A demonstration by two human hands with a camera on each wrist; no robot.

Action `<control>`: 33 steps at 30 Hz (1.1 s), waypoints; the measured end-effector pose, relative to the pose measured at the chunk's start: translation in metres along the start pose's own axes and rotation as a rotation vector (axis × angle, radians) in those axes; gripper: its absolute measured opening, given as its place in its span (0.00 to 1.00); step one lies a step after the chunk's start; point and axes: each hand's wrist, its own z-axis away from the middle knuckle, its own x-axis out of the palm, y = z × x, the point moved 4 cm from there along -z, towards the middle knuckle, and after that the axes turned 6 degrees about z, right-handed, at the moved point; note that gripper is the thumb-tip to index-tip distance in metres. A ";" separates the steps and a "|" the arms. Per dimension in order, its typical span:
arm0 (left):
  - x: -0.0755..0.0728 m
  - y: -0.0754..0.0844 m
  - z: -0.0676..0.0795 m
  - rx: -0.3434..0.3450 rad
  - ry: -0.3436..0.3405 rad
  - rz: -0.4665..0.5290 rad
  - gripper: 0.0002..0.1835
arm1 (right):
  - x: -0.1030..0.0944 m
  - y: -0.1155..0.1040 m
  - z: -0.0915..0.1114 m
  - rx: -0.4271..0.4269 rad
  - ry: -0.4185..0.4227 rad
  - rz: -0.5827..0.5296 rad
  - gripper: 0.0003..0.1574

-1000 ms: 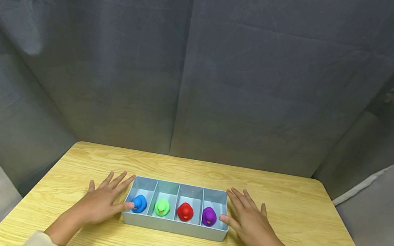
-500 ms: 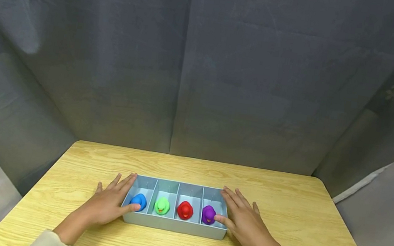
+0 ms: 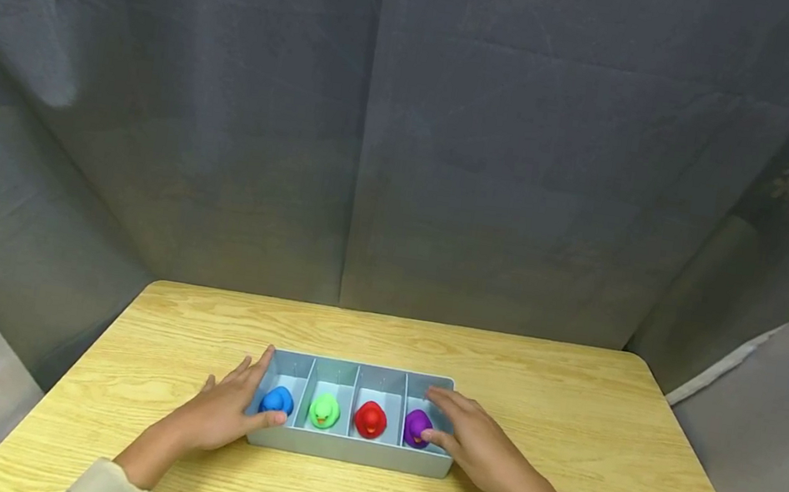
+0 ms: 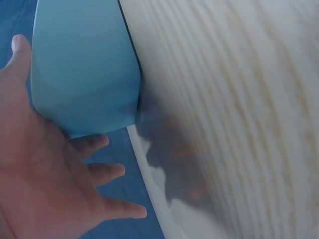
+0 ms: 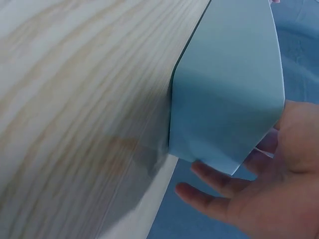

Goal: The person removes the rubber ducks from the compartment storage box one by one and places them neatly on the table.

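A pale blue-grey box [image 3: 351, 449] with several compartments lies lengthwise on the table in the head view. From left to right it holds a blue rubber duck [image 3: 277, 398], a light green duck [image 3: 324, 411], a red duck [image 3: 370, 420] and a purple duck [image 3: 416, 424], one per compartment. My left hand [image 3: 217, 416] is at the box's left end, fingers straight, its thumb overlapping the front rim by the blue duck. Over the right end, my right hand [image 3: 480, 447] has its thumb and fingers around the purple duck's compartment. In the right wrist view, two fingertips [image 5: 199, 167] show beyond the box's end wall.
The box stands on a light wood-grain table [image 3: 556, 386] with rounded far corners. Grey cloth [image 3: 496, 168] hangs behind the table and along both sides.
Both hands have moved inward over the ends of the box. The right fingers have bent in above the purple duck's compartment. The ducks keep their places.
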 end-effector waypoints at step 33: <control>0.002 -0.001 0.000 -0.004 -0.013 0.084 0.61 | 0.012 -0.004 -0.014 0.101 0.023 -0.072 0.19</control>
